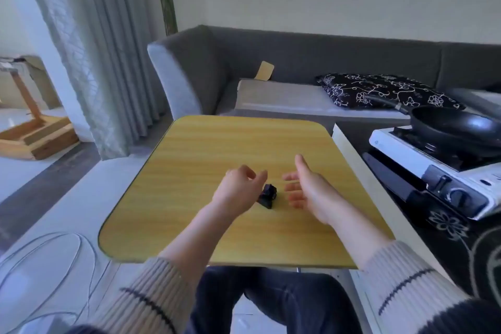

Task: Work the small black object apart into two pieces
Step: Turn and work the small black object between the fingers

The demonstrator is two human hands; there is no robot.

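A small black object (268,195) lies on the yellow wooden table (217,149), near its middle. My left hand (240,188) hovers just left of it, fingers loosely curled, thumb and forefinger apart and holding nothing. My right hand (306,187) is to the right of the object, palm turned inward, fingers spread and a short gap away from it. Neither hand touches the object as far as I can see. Its left edge is partly hidden by my left hand.
A white portable gas stove (433,160) with a black pan (455,125) stands on a low surface to the right. A grey sofa (298,62) with a black patterned cushion (385,91) runs behind the table. Cables (54,260) lie on the floor at left.
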